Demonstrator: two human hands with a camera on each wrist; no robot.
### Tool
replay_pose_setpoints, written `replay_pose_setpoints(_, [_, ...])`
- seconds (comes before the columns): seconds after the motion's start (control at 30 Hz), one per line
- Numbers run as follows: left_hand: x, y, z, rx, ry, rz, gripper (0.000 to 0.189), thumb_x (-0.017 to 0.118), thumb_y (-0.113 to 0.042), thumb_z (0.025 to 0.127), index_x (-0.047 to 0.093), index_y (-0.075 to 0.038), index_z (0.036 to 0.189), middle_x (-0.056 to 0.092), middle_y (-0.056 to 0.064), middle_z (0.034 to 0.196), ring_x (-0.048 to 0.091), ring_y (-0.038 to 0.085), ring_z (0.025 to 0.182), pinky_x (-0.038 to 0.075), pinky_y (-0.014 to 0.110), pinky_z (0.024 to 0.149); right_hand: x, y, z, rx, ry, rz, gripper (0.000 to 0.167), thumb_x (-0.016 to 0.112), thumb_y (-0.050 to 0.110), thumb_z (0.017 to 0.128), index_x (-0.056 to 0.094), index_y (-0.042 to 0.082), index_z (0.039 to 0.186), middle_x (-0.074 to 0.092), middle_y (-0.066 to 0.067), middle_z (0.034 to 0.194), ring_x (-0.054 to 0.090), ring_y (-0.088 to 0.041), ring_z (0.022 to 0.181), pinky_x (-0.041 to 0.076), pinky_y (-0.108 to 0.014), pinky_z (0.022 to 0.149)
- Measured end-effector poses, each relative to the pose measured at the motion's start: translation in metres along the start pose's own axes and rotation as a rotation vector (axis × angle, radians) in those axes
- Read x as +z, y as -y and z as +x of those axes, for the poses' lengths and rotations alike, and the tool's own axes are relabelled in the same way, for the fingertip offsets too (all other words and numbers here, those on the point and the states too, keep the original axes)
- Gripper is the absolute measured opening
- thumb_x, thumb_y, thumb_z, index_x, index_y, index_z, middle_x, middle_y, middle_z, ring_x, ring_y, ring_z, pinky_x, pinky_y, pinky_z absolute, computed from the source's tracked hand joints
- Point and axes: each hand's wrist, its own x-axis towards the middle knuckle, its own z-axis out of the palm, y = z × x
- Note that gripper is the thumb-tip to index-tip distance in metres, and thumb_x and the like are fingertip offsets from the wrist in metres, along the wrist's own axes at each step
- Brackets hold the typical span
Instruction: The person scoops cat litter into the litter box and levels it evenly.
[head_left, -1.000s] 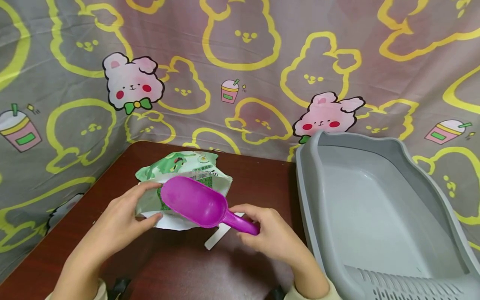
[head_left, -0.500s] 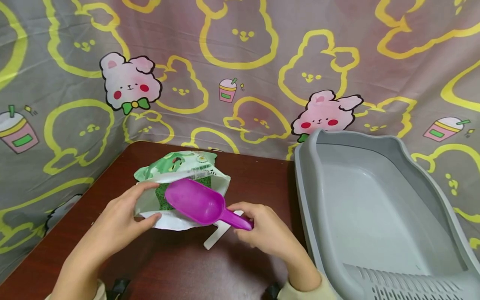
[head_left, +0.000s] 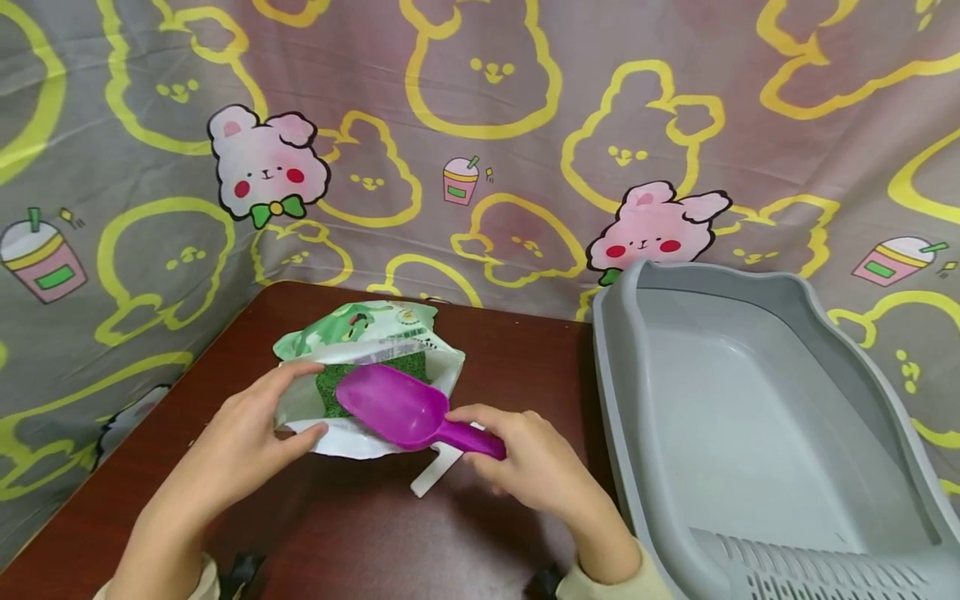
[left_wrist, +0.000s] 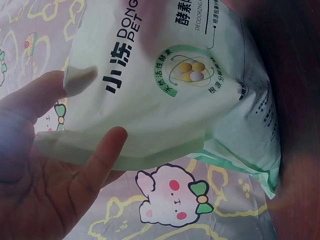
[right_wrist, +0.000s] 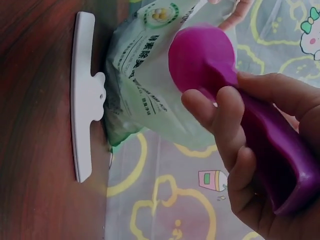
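A green-and-white bag of cat litter (head_left: 375,321) lies on the table with its mouth open toward me, showing green granules (head_left: 327,393). My left hand (head_left: 243,429) grips the left edge of the mouth. In the left wrist view its thumb (left_wrist: 112,145) lies on the printed face and another finger goes behind the edge. My right hand (head_left: 528,454) holds a purple scoop (head_left: 390,404) by its handle. The bowl appears over the bag's mouth, hollow side up, with nothing in it. Whether the bowl touches the granules cannot be told.
A white sealing clip (right_wrist: 82,100) lies on the brown table (head_left: 360,517) in front of the bag, partly under the scoop in the head view. At the right stands a large grey litter box (head_left: 738,425) with a slotted front ledge. A patterned curtain (head_left: 517,158) hangs behind.
The scoop has shifted slightly right and down with my right hand, and more green granules show past its tip. My left hand has stayed at the bag's edge.
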Motion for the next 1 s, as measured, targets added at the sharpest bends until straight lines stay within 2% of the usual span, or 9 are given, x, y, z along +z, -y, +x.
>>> replay_pose_setpoints(0.17, [-0.001,0.001,0.001,-0.023,0.021,-0.014,0.069,0.084,-0.018,0.077,0.052,-0.010,0.137,0.063,0.014,0.122,0.051,0.011,0.071,0.046,0.031,0.065,-0.001,-0.004,0.003,-0.007,0.004,0.078,0.042,0.073,0.012,0.090,0.067,0.031,0.127,0.069,0.001,0.092,0.057,-0.009,0.045,0.050,-0.026,0.048])
replay_pose_setpoints(0.27, [0.000,0.002,0.002,-0.019,0.018,-0.021,0.069,0.085,-0.019,0.077,0.052,-0.010,0.137,0.063,0.014,0.123,0.052,0.010,0.071,0.047,0.032,0.066,-0.002,-0.006,0.002,0.018,-0.014,0.121,0.041,0.073,0.010,0.088,0.069,0.031,0.124,0.070,-0.001,0.096,0.058,-0.013,0.044,0.050,-0.027,0.047])
replay_pose_setpoints(0.33, [0.001,0.001,0.003,-0.005,0.006,-0.022,0.069,0.085,-0.018,0.077,0.052,-0.011,0.137,0.064,0.014,0.122,0.053,0.009,0.070,0.047,0.032,0.066,-0.003,-0.007,0.000,0.048,-0.039,0.116,0.041,0.073,0.009,0.087,0.071,0.031,0.122,0.069,-0.001,0.091,0.057,-0.013,0.043,0.049,-0.027,0.045])
replay_pose_setpoints(0.43, [0.002,0.001,0.004,0.021,-0.025,-0.014,0.068,0.085,-0.016,0.075,0.053,-0.011,0.135,0.066,0.013,0.120,0.054,0.009,0.071,0.048,0.033,0.066,-0.005,-0.006,-0.002,0.093,-0.078,0.083,0.041,0.073,0.008,0.086,0.071,0.029,0.121,0.067,0.000,0.077,0.053,-0.010,0.039,0.048,-0.027,0.043])
replay_pose_setpoints(0.5, [0.002,0.000,0.004,0.024,-0.032,-0.017,0.068,0.085,-0.015,0.075,0.053,-0.011,0.135,0.066,0.013,0.120,0.057,0.007,0.069,0.050,0.033,0.066,-0.005,-0.004,-0.002,0.102,-0.103,0.024,0.041,0.073,0.008,0.085,0.072,0.029,0.121,0.066,0.002,0.075,0.050,-0.006,0.041,0.046,-0.026,0.043])
replay_pose_setpoints(0.63, [0.002,-0.002,0.005,0.010,-0.008,-0.042,0.070,0.083,-0.014,0.077,0.050,-0.010,0.138,0.063,0.015,0.126,0.056,0.002,0.063,0.052,0.030,0.064,-0.005,0.007,-0.003,0.094,-0.135,-0.116,0.040,0.073,0.010,0.083,0.074,0.026,0.119,0.072,0.006,0.093,0.047,-0.005,0.051,0.043,-0.022,0.047])
replay_pose_setpoints(0.73, [0.005,-0.004,0.005,0.012,0.007,-0.058,0.070,0.082,-0.013,0.078,0.048,-0.009,0.140,0.060,0.015,0.130,0.057,0.003,0.065,0.052,0.029,0.065,-0.009,0.016,-0.008,0.093,-0.163,-0.223,0.039,0.073,0.011,0.081,0.075,0.026,0.116,0.070,0.011,0.089,0.042,-0.005,0.056,0.038,-0.021,0.048])
replay_pose_setpoints(0.87, [0.007,-0.005,0.005,0.022,-0.008,-0.047,0.070,0.083,-0.012,0.077,0.048,-0.008,0.139,0.060,0.015,0.130,0.057,0.006,0.068,0.052,0.030,0.065,-0.017,0.021,-0.010,0.091,-0.163,-0.265,0.039,0.073,0.009,0.080,0.076,0.027,0.115,0.068,0.013,0.084,0.043,-0.006,0.059,0.037,-0.020,0.049])
replay_pose_setpoints(1.0, [0.004,-0.003,0.002,0.024,-0.048,-0.023,0.072,0.084,-0.012,0.075,0.049,-0.008,0.138,0.061,0.015,0.126,0.053,0.005,0.067,0.050,0.030,0.064,-0.016,0.021,-0.002,0.081,-0.142,-0.239,0.038,0.073,0.009,0.081,0.076,0.026,0.115,0.072,0.011,0.091,0.049,-0.007,0.064,0.041,-0.021,0.052])
